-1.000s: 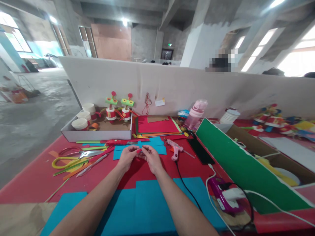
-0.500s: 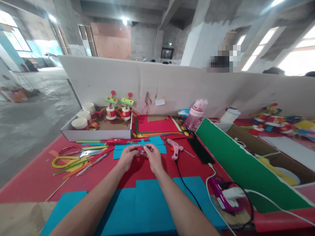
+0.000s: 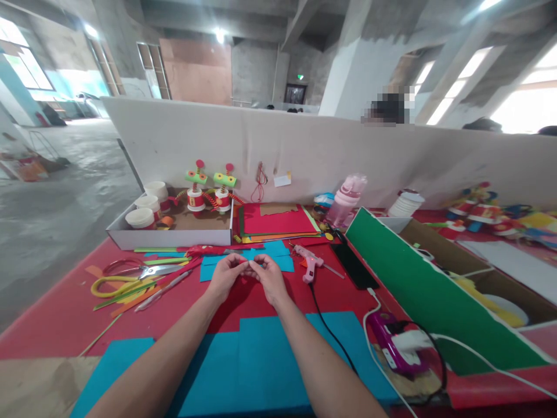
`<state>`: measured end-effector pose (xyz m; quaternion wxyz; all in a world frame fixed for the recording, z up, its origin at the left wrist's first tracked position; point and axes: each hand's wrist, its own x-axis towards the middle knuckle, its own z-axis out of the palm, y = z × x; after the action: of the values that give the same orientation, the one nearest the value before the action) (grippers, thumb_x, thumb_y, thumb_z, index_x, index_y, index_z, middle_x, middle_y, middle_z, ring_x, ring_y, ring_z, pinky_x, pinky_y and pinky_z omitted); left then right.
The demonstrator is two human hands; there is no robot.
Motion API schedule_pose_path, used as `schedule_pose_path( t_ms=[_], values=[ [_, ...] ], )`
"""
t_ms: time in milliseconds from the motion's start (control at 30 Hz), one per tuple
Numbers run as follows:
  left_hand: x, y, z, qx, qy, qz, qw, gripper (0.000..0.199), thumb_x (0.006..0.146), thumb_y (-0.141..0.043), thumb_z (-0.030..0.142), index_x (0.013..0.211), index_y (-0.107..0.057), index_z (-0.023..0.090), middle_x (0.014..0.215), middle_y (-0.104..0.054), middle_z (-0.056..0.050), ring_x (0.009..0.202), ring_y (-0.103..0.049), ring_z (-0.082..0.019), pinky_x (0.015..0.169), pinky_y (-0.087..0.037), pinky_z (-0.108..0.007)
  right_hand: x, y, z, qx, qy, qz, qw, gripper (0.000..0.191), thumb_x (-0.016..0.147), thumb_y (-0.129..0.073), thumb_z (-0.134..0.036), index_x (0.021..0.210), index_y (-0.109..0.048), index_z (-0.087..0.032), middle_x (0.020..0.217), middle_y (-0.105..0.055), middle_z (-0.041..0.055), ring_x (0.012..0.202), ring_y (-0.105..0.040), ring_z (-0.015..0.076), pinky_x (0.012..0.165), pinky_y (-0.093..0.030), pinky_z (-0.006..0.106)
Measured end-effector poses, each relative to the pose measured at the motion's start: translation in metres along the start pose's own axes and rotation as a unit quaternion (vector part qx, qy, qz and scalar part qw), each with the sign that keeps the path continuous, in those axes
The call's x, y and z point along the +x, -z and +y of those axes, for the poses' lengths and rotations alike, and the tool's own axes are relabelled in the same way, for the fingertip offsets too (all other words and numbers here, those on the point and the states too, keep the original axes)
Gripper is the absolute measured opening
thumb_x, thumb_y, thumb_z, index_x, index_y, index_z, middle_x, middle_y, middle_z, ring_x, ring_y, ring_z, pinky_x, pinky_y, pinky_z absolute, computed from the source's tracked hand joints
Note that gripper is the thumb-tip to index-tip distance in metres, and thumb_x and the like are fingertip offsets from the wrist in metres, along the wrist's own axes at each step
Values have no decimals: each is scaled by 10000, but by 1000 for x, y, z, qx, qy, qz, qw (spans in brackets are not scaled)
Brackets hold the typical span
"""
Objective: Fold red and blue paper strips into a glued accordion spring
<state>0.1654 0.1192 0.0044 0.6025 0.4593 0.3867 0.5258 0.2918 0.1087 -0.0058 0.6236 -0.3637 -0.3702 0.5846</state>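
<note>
My left hand (image 3: 229,275) and my right hand (image 3: 268,277) meet above the red tabletop, thumbs and fingertips pinched together. Between them they hold a small paper piece, mostly hidden by the fingers, with only a bit of red showing. Just beyond the fingertips lie blue paper pieces (image 3: 278,249). To the right of my right hand rests a pink glue gun (image 3: 311,262) with its black cord running toward me. Left of my left hand are scissors (image 3: 161,270) with yellow and red handles, among paper strips (image 3: 143,297) and a pen (image 3: 163,291).
Blue sheets (image 3: 261,348) lie under my forearms. A shallow box (image 3: 174,238) at back left holds paper cups and two cup figures (image 3: 196,198). Stacked coloured paper (image 3: 278,220), a pink bottle (image 3: 347,200), a phone (image 3: 354,266), a purple power strip (image 3: 398,348) and a green-sided box (image 3: 426,290) stand around.
My fingertips have drawn closer together over the small paper piece. A narrow blue strip that stuck up beyond them no longer shows. The other things have stayed put.
</note>
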Motion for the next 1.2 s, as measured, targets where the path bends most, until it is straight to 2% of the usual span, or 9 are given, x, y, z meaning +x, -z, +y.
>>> schedule_pose_path(
  t_ms=[200, 433, 667, 767, 933, 1067, 1200],
  values=[
    [-2, -3, 5, 27, -4, 13, 1000, 269, 619, -777, 361, 693, -631, 147, 566, -594, 7, 517, -513, -96, 506, -421, -205, -2, -2, -6, -25, -18, 23, 999, 375, 587, -794, -405, 814, -599, -179, 736, -628, -20, 646, -639, 135, 680, -579, 310],
    [-1, -2, 5, 51, -8, 20, 998, 284, 615, -777, 387, 692, -652, 144, 581, -604, -2, 520, -507, -103, 514, -400, -215, -4, -1, -13, -44, -64, -16, 997, 369, 558, -804, -421, 705, -582, -166, 631, -612, -26, 564, -634, 140, 634, -566, 305],
    [0, 0, 3, 84, -25, 33, 996, 276, 653, -756, 395, 689, -651, 142, 561, -555, 17, 526, -463, -86, 524, -357, -204, -4, -1, -14, -121, -5, 12, 993, 309, 595, -765, -410, 687, -598, -167, 628, -580, -38, 567, -547, 109, 559, -498, 239],
    [1, 1, 2, 80, -25, 35, 996, 283, 651, -756, 400, 697, -656, 139, 576, -561, 14, 533, -464, -87, 534, -360, -207, -4, -2, -11, -123, 2, 11, 992, 313, 601, -753, -423, 698, -598, -170, 644, -578, -37, 587, -531, 112, 569, -499, 243],
    [2, 3, 2, 57, -41, 50, 996, 284, 672, -740, 413, 686, -646, 144, 563, -547, 12, 534, -460, -96, 534, -365, -213, -3, -1, -8, -122, 14, 29, 992, 310, 612, -748, -437, 703, -594, -185, 638, -587, -34, 583, -571, 130, 586, -494, 254],
    [3, 4, 3, 5, -53, 74, 996, 271, 694, -725, 407, 741, -653, 150, 628, -570, 6, 543, -468, -89, 543, -383, -211, -2, 1, -7, -129, 14, 55, 990, 327, 638, -738, -424, 841, -622, -197, 647, -630, -17, 591, -629, 168, 554, -472, 253],
    [1, 0, 6, 29, -34, 40, 998, 316, 647, -767, 384, 844, -684, 151, 730, -629, -23, 572, -506, -94, 551, -410, -213, -3, 0, -7, -118, 20, 38, 992, 311, 634, -744, -417, 829, -629, -203, 652, -642, -17, 602, -633, 173, 602, -508, 284]
  ],
)
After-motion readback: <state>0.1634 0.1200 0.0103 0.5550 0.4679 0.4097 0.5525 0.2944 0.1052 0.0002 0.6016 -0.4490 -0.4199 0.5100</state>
